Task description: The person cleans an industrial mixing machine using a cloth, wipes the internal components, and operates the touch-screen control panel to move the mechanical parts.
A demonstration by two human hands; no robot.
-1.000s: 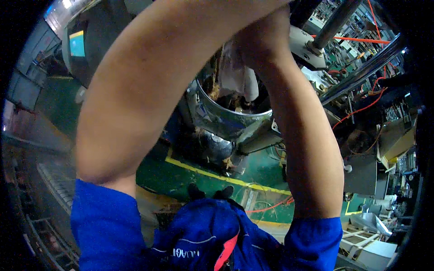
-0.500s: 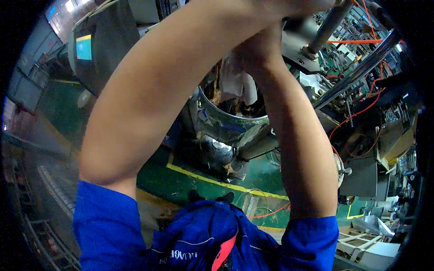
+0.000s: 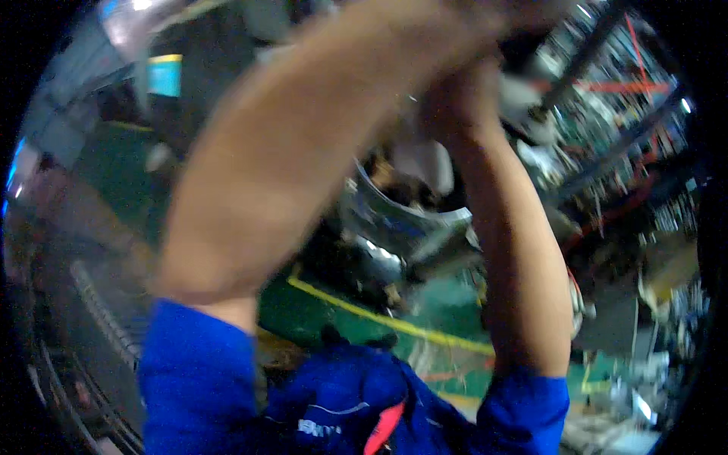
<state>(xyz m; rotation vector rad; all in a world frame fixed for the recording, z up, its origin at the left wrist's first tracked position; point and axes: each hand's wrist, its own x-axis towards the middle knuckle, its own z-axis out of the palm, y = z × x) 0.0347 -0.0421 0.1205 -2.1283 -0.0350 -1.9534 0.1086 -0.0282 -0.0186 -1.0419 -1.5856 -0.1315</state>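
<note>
My left forearm crosses over the middle, and my left hand [image 3: 523, 17] is at the top edge, dark and smeared, beside machine parts. Its fingers are not distinct. Lower down, my right hand [image 3: 464, 102] reaches up behind the left forearm, its fingers hidden there. Just below the right hand, a whitish, soft-looking piece [image 3: 434, 165] hangs over a round metal drum [image 3: 413, 217]; whether the hand holds it, I cannot tell. Brownish, dark matter shows inside the drum.
A dark rod [image 3: 588, 53] slants at the upper right, with red hoses and cluttered machinery beyond. A dark panel with a blue-and-yellow label [image 3: 164, 76] stands at upper left. Yellow floor tape [image 3: 379, 317] runs across the green floor below the drum.
The whole view has shifted, so the scene and both arms sit farther right and slightly lower, and the picture is blurred. Both arms keep nearly the same pose.
</note>
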